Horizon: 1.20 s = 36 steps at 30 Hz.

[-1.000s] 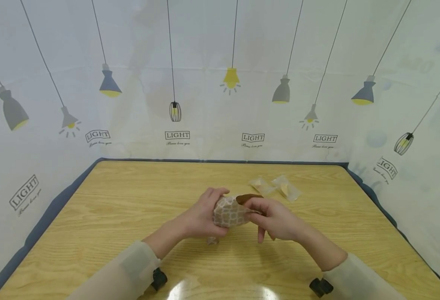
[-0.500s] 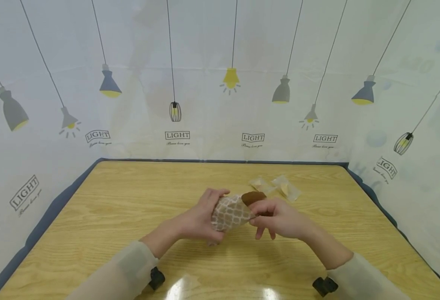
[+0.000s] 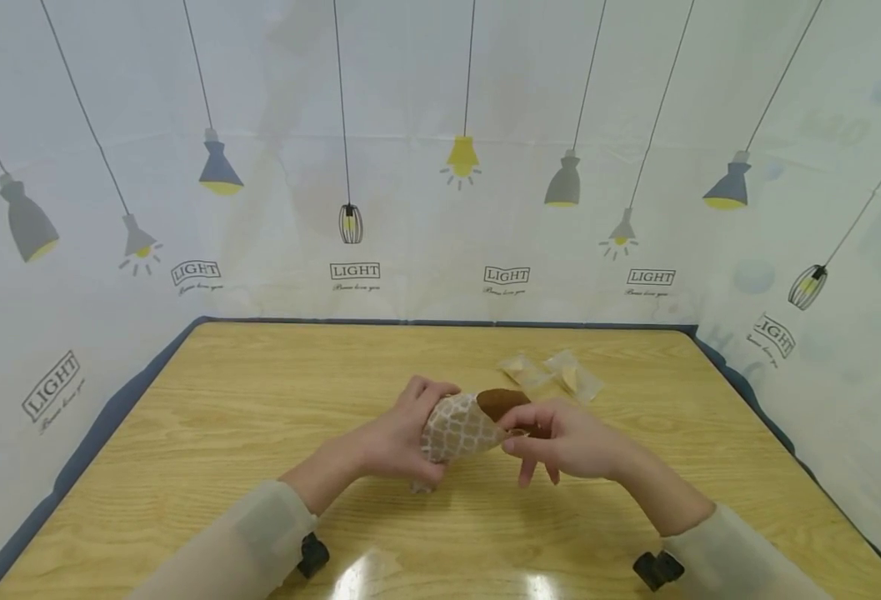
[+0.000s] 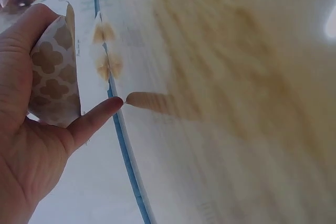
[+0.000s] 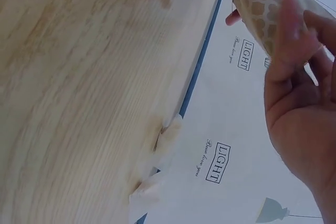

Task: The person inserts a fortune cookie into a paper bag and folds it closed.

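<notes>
A brown paper bag [image 3: 461, 427] with a white lattice pattern lies on its side above the table in the head view, its mouth facing right. My left hand [image 3: 402, 437] grips the closed end, thumb below and fingers over the far side. At the mouth, my right hand [image 3: 568, 437] pinches the near rim between thumb and index finger, the other fingers hanging below. The plain brown inside [image 3: 502, 403] of the bag shows above my index finger. The left wrist view shows the patterned side of the bag [image 4: 55, 74] against my palm. What the bag contains is hidden.
Two clear packets, a left one [image 3: 521, 371] and a right one [image 3: 573, 377], each with a tan piece inside, lie behind my right hand on the wooden table [image 3: 260, 392]. A white printed curtain [image 3: 410, 233] stands along the table's back and sides.
The bag's mouth has spread wider, showing more of its brown inside. My right hand has shifted slightly right and toward me. The left hand has stayed nearly still, and the packets have not moved.
</notes>
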Each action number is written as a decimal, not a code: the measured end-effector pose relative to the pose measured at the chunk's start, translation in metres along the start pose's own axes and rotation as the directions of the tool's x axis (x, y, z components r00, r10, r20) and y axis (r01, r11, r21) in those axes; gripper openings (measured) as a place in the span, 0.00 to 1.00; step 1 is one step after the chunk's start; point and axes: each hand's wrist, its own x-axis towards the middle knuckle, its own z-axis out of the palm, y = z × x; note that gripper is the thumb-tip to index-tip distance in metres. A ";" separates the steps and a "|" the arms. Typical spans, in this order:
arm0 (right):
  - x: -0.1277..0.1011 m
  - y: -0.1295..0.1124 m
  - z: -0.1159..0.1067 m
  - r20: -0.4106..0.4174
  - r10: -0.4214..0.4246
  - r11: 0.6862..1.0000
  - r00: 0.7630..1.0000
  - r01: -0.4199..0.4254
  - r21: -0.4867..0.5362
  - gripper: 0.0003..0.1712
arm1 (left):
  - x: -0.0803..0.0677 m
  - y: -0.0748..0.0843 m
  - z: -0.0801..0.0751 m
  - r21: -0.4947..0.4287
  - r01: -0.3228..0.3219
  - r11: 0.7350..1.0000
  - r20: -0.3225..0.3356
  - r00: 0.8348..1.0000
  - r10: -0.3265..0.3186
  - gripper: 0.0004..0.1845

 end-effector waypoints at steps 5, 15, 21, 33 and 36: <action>-0.003 0.003 -0.004 -0.092 -0.024 0.999 0.995 0.019 -0.049 0.10 | -0.001 -0.002 -0.002 -0.002 0.007 1.000 -0.006 1.000 -0.007 0.59; -0.011 0.014 -0.017 -0.116 -0.033 0.995 0.993 0.021 -0.100 0.11 | -0.003 -0.001 -0.003 0.000 -0.008 1.000 -0.024 1.000 0.008 0.67; -0.013 0.017 -0.018 -0.129 -0.079 0.995 0.989 0.071 -0.069 0.11 | -0.005 0.000 -0.004 0.008 -0.028 1.000 -0.024 0.999 0.028 0.64; -0.023 0.042 -0.059 -0.219 0.008 1.000 0.976 -0.011 -0.012 0.18 | -0.010 -0.004 -0.007 -0.008 0.027 1.000 -0.038 0.999 -0.027 0.64; -0.024 0.059 -0.076 -0.323 0.061 0.994 0.944 -0.086 -0.063 0.21 | -0.011 -0.004 -0.007 -0.015 0.032 0.999 -0.036 0.999 -0.033 0.64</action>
